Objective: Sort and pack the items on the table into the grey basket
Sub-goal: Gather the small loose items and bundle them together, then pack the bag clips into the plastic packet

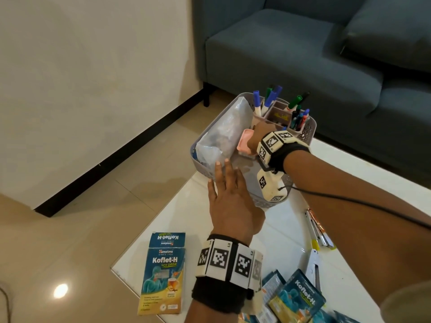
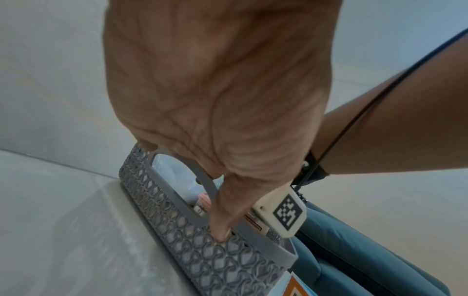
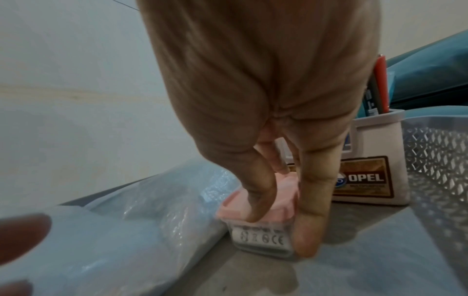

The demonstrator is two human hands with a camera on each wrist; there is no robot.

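The grey basket (image 1: 268, 203) (image 2: 228, 270) (image 3: 435, 170) stands at the far end of the white table (image 1: 177, 224). It holds a clear plastic bag (image 1: 224, 134) (image 3: 126, 240), a white pen holder (image 1: 277, 115) (image 3: 375, 160) full of markers, and a small clear box with a pink lid (image 1: 245, 141) (image 3: 260, 238). My right hand (image 1: 261, 134) (image 3: 283, 234) reaches down inside the basket and grips the pink-lidded box, one finger on the lid and one down its side. My left hand (image 1: 229, 190) (image 2: 220, 180) holds the basket's near rim, fingers over the edge and thumb on the outer wall.
A Koflet-H carton (image 1: 163, 273) lies at the table's near left corner. Several Koflet-H sachets (image 1: 296, 297) and a white stapler (image 1: 313, 264) lie near me on the right, under my right forearm. A blue-grey sofa (image 1: 303, 43) stands right behind the basket. Tiled floor lies to the left.
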